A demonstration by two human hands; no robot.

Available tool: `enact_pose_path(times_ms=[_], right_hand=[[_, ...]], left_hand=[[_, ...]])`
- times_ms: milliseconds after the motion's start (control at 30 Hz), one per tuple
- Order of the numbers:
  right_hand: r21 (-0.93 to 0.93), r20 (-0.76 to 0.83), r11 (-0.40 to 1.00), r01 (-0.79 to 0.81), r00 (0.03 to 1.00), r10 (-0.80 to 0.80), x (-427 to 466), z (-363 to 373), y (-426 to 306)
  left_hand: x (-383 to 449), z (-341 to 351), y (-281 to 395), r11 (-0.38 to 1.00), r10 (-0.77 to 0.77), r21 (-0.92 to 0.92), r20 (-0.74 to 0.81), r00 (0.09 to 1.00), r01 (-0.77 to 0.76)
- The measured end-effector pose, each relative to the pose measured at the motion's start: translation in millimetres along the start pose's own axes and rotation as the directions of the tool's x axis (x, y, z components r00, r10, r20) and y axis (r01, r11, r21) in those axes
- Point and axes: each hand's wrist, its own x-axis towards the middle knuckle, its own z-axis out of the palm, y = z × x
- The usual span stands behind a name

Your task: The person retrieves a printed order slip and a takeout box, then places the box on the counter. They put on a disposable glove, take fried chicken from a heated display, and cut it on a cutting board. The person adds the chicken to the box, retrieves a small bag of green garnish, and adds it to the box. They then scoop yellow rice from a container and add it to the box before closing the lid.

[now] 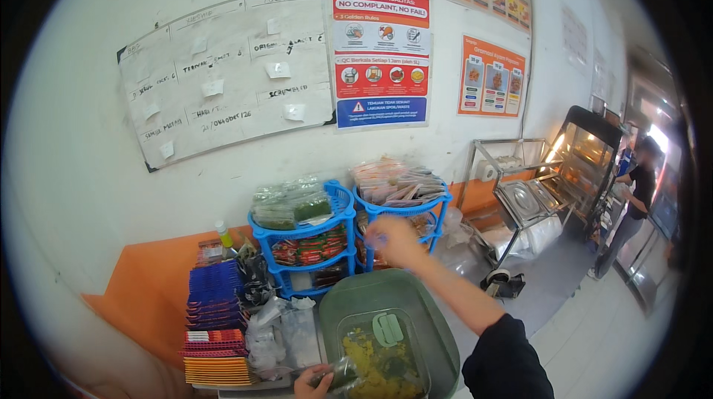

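Observation:
My left hand (pixel 313 382), at the bottom edge, grips a clear plastic packet (pixel 343 375) with dark green contents. The packet overlaps the near left part of a green plastic tub (pixel 341 307). Inside the tub lie yellow, crumbly pieces (pixel 365 360) and a pale green handle-like piece (pixel 388 330); whether a clear lid covers them is hard to tell. My right hand (pixel 394 242) is raised beyond the tub, in front of the right blue plastic rack (pixel 402 209). Motion blurs its fingers, so a small thing in them cannot be made out.
Another blue rack (pixel 301 230) holds green-filled packets (pixel 289 207) and red sachets (pixel 315 246). Stacked blue cartons (pixel 214 293) and yellow cartons (pixel 220 371) stand at left, beside crumpled plastic bags (pixel 267 337). A metal frame stand (pixel 509 198) and a person (pixel 640 187) are at right.

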Motion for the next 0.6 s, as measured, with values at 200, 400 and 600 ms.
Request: enact_pose_path(times_ms=[200,400,600], right_hand=[[-0.546,-0.053,0.830,-0.114,0.993,0.101,44.0,-26.9,120.7],[-0.716,0.120,0.684,0.139,0.990,-0.076,61.4,-12.1,139.9],[-0.739,0.070,0.670,0.073,0.997,-0.032,82.6,-20.3,137.4]], left_hand=[[-82.6,-19.8,-46.1,0.955,-0.219,-0.244,-0.193,0.957,0.169],[-128.4,-28.0,-20.2,0.857,-0.479,-0.378,-0.331,0.813,0.350],[-120.6,-19.8,9.5,0.842,-0.400,-0.501,-0.332,0.854,0.199]])
